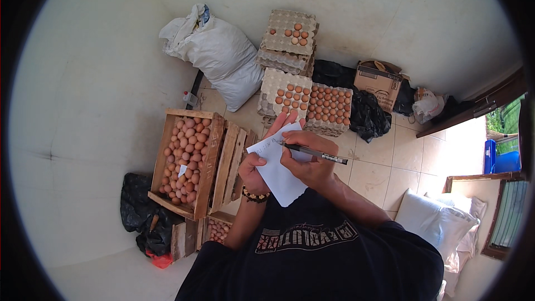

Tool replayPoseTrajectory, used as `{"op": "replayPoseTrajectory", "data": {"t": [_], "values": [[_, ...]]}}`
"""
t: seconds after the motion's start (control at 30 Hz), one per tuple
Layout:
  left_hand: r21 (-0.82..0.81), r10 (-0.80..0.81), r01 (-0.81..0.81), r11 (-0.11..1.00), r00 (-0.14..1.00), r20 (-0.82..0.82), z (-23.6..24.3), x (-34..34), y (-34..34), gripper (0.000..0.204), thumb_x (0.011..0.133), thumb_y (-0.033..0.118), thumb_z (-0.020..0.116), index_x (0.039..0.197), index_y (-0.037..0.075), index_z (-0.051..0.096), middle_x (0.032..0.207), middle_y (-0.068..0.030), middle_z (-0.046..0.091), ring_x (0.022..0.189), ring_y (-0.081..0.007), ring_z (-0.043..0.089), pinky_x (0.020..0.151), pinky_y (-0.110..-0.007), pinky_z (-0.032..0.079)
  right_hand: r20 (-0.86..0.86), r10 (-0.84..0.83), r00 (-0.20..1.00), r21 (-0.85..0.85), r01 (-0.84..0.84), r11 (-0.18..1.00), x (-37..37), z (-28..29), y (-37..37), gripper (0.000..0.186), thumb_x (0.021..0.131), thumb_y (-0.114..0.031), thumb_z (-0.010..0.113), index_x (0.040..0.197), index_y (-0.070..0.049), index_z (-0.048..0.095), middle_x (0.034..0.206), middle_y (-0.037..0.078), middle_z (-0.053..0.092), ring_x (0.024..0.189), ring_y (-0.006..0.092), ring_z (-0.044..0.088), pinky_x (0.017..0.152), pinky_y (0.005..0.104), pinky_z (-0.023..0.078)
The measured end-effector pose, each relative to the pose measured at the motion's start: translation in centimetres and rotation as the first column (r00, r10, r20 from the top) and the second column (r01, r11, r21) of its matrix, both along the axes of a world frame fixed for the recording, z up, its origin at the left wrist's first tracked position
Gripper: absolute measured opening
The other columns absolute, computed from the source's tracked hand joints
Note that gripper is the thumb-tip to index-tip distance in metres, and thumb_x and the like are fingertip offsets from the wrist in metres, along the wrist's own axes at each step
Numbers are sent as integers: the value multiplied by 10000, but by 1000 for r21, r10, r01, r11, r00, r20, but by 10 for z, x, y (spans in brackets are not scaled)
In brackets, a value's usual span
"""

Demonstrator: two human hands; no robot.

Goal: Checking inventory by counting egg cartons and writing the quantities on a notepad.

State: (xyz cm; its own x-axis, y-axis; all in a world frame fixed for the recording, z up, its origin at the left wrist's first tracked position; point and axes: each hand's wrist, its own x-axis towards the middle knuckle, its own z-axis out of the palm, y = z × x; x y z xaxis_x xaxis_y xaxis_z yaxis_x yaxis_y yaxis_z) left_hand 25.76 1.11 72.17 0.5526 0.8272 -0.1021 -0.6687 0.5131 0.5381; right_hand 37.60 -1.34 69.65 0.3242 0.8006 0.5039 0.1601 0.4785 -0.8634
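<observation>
White paper slip (277,168) held up by left hand (253,171), centre near; black pen (315,153) gripped in right hand (309,163), tip on slip; writing step judged underway; steady support needed; egg crate (186,161) left

both forearms came up from the lower middle of the frame and met near the centre. the left hand (253,171) sat just left of centre, fingers curled and thumb pressed forward in a pinch, a band of dark and pale beads around its wrist. the right hand (305,159) lay just right of it, fingers bunched in a writing grip, knuckles turned upward, bare forearm slanting to the lower right.
</observation>
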Motion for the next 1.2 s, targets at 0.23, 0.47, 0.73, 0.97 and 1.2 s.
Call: {"op": "replayPoseTrajectory", "data": {"t": [0.23, 0.47, 0.73, 0.97, 1.2], "values": [[-28, 9, -9, 1000, 1000, 18, 0, 0, -1, 988, 605, 245, 521, 1484, -47, 176, 1537, -242, 202, 1440, -383, 171, 1165, -509, 197, -10, 19, 1000, 4, -19, 1000, 0, 1, 0, 248, 664, 14, 752, 882, -10, 636, 902, 140, 701, 822, 242, 705, 726, 313, 561], [-4, -1, 1, 1000, 1000, 13, 0, 1, 1, 983, 608, 251, 516, 1483, -47, 183, 1532, -246, 208, 1436, -390, 178, 1163, -512, 199, -115, 64, 991, -61, -71, 996, -1, -3, -6, 230, 688, 44, 734, 891, 28, 626, 939, 180, 694, 890, 237, 686, 792, 335, 540], [13, 6, -5, 1000, 1000, -29, -5, -10, 7, 985, 619, 241, 493, 1504, -25, 152, 1542, -261, 187, 1440, -374, 182, 1150, -469, 243, -345, 32, 938, 51, -16, 999, 13, -9, -3, 255, 737, 72, 696, 965, 39, 588, 919, 140, 659, 863, 194, 668, 771, 287, 537], [11, 18, -18, 1000, 1000, -23, -11, -18, 8, 968, 630, 226, 490, 1502, -30, 156, 1546, -263, 174, 1439, -363, 193, 1139, -464, 263, -542, -198, 817, -242, 75, 967, 30, -14, 10, 185, 886, 39, 595, 1069, 46, 564, 946, 123, 640, 844, 178, 670, 725, 280, 572], [10, -10, 12, 1000, 993, -121, -20, -26, 9, 962, 634, 240, 496, 1492, -52, 174, 1497, -248, 296, 1365, -326, 350, 1118, -413, 304, -628, -15, 778, -479, -370, 796, 34, -47, 3, 217, 888, -72, 626, 1080, -1, 556, 908, 110, 666, 819, 176, 669, 706, 291, 554]]}}
